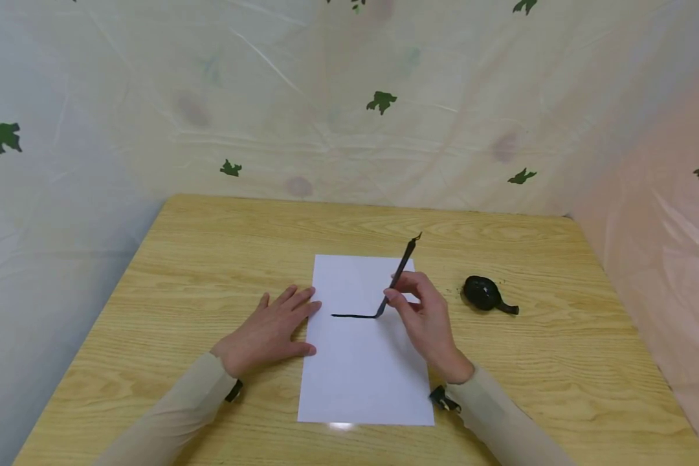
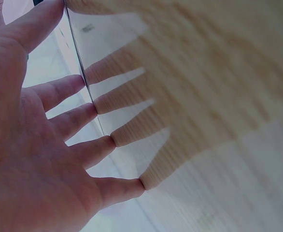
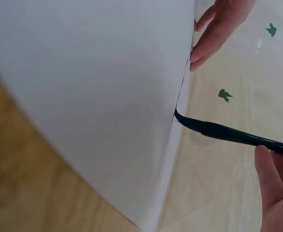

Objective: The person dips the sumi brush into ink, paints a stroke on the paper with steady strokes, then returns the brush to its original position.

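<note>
Wood table [image 1: 180, 272]: R hand [image 1: 425, 317] pinches brush [image 1: 397, 275], tip down-left on paper [image 1: 361, 375], L hand [image 1: 270, 330] flat, fingers spread.

Bright, even light; small glare on the table [image 1: 341, 426] edge, blurred left-wrist view, wide-angle bending

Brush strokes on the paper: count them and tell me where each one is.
1. A single black horizontal stroke runs across the middle of the white paper, ending at the tip of the brush held by the right hand. None seem hidden.
</note>
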A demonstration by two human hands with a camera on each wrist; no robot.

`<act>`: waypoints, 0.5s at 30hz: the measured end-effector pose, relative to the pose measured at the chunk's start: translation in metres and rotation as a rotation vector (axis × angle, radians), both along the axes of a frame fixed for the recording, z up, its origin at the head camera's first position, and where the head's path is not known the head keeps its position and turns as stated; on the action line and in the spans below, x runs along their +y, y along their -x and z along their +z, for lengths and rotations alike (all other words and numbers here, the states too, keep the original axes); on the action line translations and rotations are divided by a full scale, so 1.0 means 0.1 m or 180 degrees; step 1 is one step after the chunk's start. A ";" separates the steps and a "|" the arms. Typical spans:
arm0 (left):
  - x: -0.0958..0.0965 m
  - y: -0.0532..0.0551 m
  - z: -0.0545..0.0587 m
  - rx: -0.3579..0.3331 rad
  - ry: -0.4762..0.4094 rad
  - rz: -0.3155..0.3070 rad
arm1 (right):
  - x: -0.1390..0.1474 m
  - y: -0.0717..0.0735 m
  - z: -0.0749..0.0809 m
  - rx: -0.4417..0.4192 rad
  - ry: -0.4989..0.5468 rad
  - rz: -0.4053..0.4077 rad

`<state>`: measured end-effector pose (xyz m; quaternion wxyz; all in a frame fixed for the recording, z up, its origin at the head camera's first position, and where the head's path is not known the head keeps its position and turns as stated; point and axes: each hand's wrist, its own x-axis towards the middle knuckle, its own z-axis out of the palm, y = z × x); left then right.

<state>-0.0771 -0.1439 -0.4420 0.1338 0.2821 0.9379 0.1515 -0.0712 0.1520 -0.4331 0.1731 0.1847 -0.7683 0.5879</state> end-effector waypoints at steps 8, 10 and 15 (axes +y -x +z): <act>0.00 0.00 -0.01 -0.0027 -0.0013 0.0009 | 0.02 -0.01 0.00 0.0002 -0.0014 -0.0026; 0.00 0.00 0.00 -0.0030 -0.0013 0.0011 | 0.03 -0.01 -0.01 -0.0016 -0.0020 -0.0041; 0.00 0.00 0.01 -0.0014 -0.0017 -0.0005 | 0.04 -0.02 0.00 -0.0089 -0.0070 -0.0086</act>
